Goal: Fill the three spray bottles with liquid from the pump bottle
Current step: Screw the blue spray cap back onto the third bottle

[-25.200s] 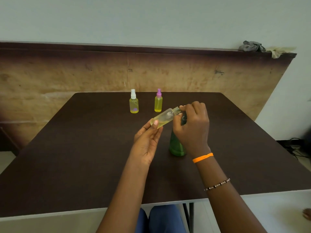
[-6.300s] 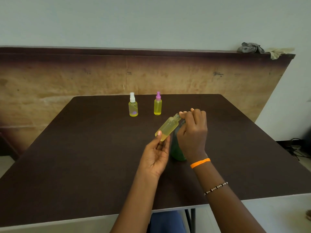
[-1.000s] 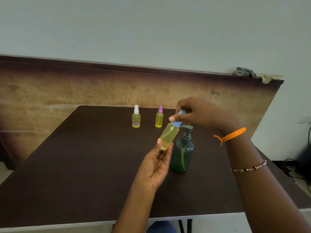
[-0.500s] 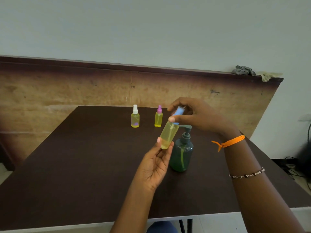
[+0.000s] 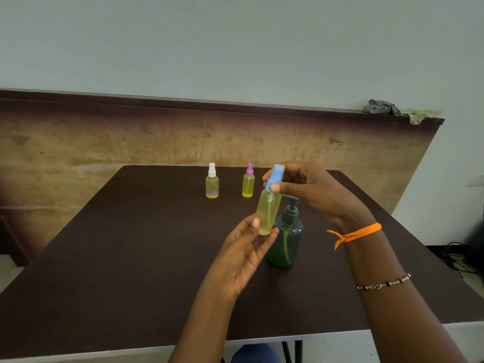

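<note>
Yellow-filled bottle (image 5: 267,213) at frame centre is held low by left hand (image 5: 242,254) fingers; blue cap (image 5: 273,177) is pinched by right hand (image 5: 311,189). Green pump bottle (image 5: 286,241) just behind on surface (image 5: 131,258).

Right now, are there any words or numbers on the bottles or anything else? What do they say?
None can be read.
White-capped bottle: a purple patch near the base, too blurred to tell whether it is writing.
Pink-capped bottle, blue-capped bottle, pump bottle: no labels show.
Board: small dark marks, too small to read.
</note>
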Available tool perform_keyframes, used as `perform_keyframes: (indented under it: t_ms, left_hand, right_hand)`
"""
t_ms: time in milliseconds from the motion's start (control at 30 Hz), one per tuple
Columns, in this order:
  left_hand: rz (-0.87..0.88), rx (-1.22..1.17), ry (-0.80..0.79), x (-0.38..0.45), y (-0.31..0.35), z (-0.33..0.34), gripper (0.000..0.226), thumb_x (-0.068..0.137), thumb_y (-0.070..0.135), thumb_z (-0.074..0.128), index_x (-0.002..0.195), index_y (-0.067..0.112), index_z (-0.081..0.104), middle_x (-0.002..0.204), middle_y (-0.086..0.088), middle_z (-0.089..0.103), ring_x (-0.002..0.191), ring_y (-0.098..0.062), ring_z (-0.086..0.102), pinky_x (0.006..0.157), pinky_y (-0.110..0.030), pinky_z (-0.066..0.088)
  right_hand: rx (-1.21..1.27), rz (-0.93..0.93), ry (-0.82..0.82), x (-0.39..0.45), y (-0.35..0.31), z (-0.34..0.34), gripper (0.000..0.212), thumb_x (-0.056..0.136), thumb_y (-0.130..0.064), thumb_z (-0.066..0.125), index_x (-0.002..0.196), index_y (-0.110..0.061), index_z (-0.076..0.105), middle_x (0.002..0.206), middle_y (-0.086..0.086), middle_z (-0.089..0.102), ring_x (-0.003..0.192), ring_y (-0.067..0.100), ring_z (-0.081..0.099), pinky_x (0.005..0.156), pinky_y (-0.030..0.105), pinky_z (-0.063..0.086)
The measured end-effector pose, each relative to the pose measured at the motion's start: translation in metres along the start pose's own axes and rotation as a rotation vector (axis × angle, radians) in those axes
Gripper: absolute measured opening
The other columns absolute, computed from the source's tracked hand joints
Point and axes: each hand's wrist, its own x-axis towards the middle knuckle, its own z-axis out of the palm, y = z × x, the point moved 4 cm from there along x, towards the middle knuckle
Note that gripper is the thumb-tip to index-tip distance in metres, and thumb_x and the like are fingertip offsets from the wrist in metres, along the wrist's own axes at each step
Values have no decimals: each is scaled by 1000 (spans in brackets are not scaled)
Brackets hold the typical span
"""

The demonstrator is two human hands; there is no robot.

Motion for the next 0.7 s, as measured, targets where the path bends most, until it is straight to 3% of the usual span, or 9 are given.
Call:
perform_keyframes:
  t_ms: [133,200,267,367,500,567,633,700]
  left_hand:
    - [-90,131,-143,-6,4,10,41,84,33,47,107,3,63,79,-10,64,60,-11,60,56,-19,52]
    - [-143,121,-196,-7,4,12,50,87,44,45,103,1,66,71,-7,55,52,-8,50,52,-18,45]
    - [-180,74,-303,-8,1,14,54,82,53,54,97,2,67,66,-4,51,48,-6,44,49,-17,40]
    - [-211,-26,-461,-9,-2,14,52,76,51,68,97,3,66,63,-1,51,44,-2,44,47,-15,39]
    - [-264,-195,-672,-14,-4,20,43,94,39,48,109,0,56,71,-2,58,48,-3,38,50,-16,39]
    - [-237,-170,-640,-14,-3,19,37,94,34,50,108,1,57,69,-1,57,46,-3,37,49,-15,38]
    - [-185,-69,-538,-11,1,14,33,84,33,66,98,4,62,60,2,52,40,-2,38,43,-12,36]
    - [-111,102,-414,-8,7,7,37,73,36,76,90,6,62,55,4,46,36,0,35,40,-11,32]
  right_hand:
    - [83,38,66,-2,8,3,14,87,-21,60,96,-13,68,83,-9,68,80,3,62,74,16,48]
    - [158,42,32,-2,13,7,23,86,-33,61,97,-14,68,82,-7,69,82,9,61,78,23,47]
    - [300,1,-51,-3,14,14,35,82,-41,66,100,-11,66,88,-4,69,82,7,62,73,20,49]
    - [477,-33,-154,-4,10,28,45,80,-40,66,108,-6,60,94,2,68,80,8,64,65,16,50]
    - [618,-54,-206,-2,15,41,35,82,-40,69,109,-18,65,93,1,66,85,16,57,74,32,45]
    - [664,-29,-191,0,19,47,35,80,-40,71,106,-17,65,91,2,64,80,19,50,68,31,41]
    - [717,2,-150,-1,20,49,38,79,-37,71,105,-12,60,89,4,62,71,15,51,52,21,43]
    - [723,10,-79,-2,21,48,37,79,-34,67,105,-9,56,88,3,62,66,11,55,45,19,41]
